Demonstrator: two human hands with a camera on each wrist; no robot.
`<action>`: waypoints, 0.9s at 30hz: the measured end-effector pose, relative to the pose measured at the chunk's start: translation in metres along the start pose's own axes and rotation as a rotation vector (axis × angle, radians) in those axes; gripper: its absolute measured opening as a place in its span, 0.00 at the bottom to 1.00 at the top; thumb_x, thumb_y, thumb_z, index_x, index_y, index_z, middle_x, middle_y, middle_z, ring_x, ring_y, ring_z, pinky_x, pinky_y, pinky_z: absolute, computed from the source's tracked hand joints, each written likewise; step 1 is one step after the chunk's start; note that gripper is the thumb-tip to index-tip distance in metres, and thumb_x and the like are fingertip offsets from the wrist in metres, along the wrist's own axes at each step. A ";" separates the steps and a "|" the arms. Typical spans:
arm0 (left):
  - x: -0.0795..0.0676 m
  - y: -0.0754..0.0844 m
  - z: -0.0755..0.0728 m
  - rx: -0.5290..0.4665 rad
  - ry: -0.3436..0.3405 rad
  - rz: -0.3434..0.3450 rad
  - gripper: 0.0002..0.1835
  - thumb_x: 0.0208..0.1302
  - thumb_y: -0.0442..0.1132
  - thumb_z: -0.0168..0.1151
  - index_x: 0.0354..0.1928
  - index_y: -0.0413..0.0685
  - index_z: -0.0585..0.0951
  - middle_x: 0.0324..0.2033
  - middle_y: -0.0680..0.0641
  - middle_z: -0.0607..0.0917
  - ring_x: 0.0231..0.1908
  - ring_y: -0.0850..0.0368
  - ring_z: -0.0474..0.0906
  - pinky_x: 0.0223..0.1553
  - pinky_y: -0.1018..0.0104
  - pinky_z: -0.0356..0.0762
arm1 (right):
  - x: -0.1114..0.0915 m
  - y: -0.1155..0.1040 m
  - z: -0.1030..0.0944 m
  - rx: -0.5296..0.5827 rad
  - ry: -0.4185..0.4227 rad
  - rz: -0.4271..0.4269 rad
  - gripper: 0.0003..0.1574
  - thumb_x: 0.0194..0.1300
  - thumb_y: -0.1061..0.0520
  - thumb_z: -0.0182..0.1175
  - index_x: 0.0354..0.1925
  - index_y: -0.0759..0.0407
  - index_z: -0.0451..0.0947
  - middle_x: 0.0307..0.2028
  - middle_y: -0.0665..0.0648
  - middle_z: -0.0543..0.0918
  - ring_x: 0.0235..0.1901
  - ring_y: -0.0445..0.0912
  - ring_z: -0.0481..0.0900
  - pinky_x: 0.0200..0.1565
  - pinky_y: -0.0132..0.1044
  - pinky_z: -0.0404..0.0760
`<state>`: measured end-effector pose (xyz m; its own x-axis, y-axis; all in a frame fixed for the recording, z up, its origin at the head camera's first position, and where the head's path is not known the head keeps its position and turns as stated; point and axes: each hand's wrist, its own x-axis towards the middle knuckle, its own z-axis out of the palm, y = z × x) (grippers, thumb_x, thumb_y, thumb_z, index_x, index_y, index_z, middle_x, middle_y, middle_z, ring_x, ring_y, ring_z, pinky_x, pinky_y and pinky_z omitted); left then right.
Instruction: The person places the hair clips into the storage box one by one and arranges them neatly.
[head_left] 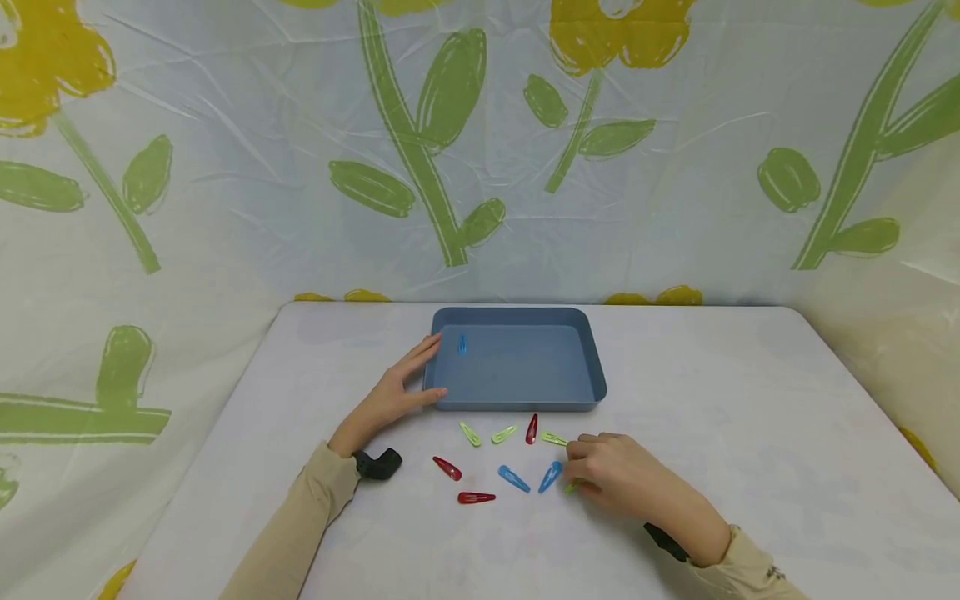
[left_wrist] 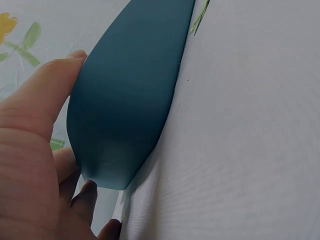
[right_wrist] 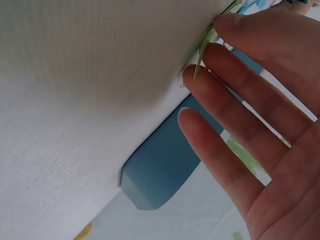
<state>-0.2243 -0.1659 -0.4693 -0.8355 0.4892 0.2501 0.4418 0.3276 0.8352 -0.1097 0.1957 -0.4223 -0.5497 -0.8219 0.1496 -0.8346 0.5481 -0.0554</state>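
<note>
A blue-grey tray [head_left: 517, 405] lies at the back of the table. My left hand [head_left: 397, 392] rests at its left end, thumb on the front rim and relaxed fingers along the left side. My right hand [head_left: 618, 475] is low over the table, right of the loose hair clips. Its thumb and fingertips pinch a green hair clip [right_wrist: 200, 56], mostly hidden by the hand in the head view. Just beyond the fingers lies another green clip [head_left: 553, 438], and a blue clip [head_left: 551, 476] is left of them.
Before the tray lie two more green clips [head_left: 470, 433], a red clip [head_left: 532, 429], a blue clip [head_left: 514, 478] and two red clips [head_left: 477, 497] nearer the front. One blue clip [head_left: 462, 343] sits inside the tray. A flowered cloth [head_left: 517, 233] hangs behind the table.
</note>
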 end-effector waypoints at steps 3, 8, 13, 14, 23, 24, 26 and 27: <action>0.001 -0.012 0.001 0.006 0.005 0.006 0.43 0.62 0.35 0.71 0.75 0.38 0.59 0.77 0.48 0.52 0.77 0.49 0.40 0.72 0.41 0.42 | 0.001 -0.001 0.000 -0.006 -0.003 -0.004 0.12 0.49 0.62 0.76 0.26 0.48 0.84 0.26 0.42 0.73 0.28 0.38 0.74 0.29 0.31 0.74; 0.003 -0.017 0.000 0.005 0.004 0.010 0.44 0.61 0.39 0.72 0.76 0.43 0.61 0.77 0.52 0.53 0.77 0.53 0.42 0.72 0.41 0.45 | 0.001 -0.002 -0.001 -0.011 0.001 0.007 0.14 0.47 0.65 0.76 0.26 0.48 0.83 0.25 0.42 0.73 0.27 0.37 0.74 0.27 0.30 0.73; 0.003 -0.016 0.000 0.004 -0.005 0.012 0.44 0.62 0.44 0.72 0.76 0.43 0.60 0.77 0.53 0.53 0.77 0.54 0.41 0.72 0.41 0.44 | 0.001 -0.002 -0.001 0.015 -0.013 0.021 0.16 0.47 0.67 0.74 0.27 0.48 0.82 0.25 0.42 0.73 0.27 0.37 0.73 0.27 0.29 0.73; 0.003 -0.015 0.000 0.003 -0.006 0.012 0.45 0.62 0.45 0.71 0.76 0.43 0.60 0.77 0.54 0.53 0.77 0.54 0.41 0.72 0.41 0.44 | 0.001 -0.001 -0.001 0.020 -0.017 0.022 0.16 0.47 0.67 0.74 0.28 0.48 0.83 0.26 0.42 0.73 0.27 0.37 0.73 0.27 0.30 0.73; 0.002 -0.014 -0.001 0.003 -0.006 0.003 0.45 0.62 0.45 0.71 0.76 0.43 0.60 0.77 0.55 0.52 0.77 0.56 0.41 0.72 0.42 0.44 | 0.002 -0.001 -0.001 -0.003 -0.031 0.032 0.14 0.49 0.69 0.72 0.30 0.51 0.84 0.26 0.43 0.76 0.28 0.39 0.76 0.29 0.31 0.76; 0.002 -0.014 -0.001 0.002 -0.005 0.002 0.45 0.62 0.45 0.71 0.76 0.43 0.60 0.77 0.56 0.52 0.77 0.56 0.41 0.73 0.42 0.44 | 0.002 -0.002 -0.001 -0.003 -0.032 0.035 0.14 0.49 0.68 0.72 0.30 0.51 0.84 0.27 0.43 0.76 0.28 0.39 0.76 0.29 0.31 0.77; 0.001 -0.014 -0.001 0.003 -0.005 0.000 0.45 0.62 0.45 0.71 0.76 0.43 0.59 0.77 0.55 0.53 0.77 0.56 0.41 0.72 0.42 0.44 | 0.003 -0.002 -0.001 -0.004 -0.037 0.040 0.13 0.50 0.68 0.72 0.30 0.52 0.84 0.27 0.43 0.77 0.29 0.39 0.77 0.30 0.31 0.78; 0.001 -0.015 0.000 0.004 -0.006 0.001 0.45 0.62 0.46 0.71 0.76 0.43 0.59 0.77 0.55 0.53 0.77 0.56 0.41 0.72 0.41 0.44 | 0.004 -0.002 -0.002 0.001 -0.037 0.042 0.13 0.50 0.68 0.72 0.30 0.52 0.84 0.27 0.44 0.77 0.30 0.39 0.78 0.31 0.32 0.78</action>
<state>-0.2319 -0.1704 -0.4810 -0.8331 0.4945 0.2479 0.4440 0.3305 0.8329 -0.1100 0.1920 -0.4200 -0.5850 -0.8035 0.1106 -0.8109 0.5819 -0.0619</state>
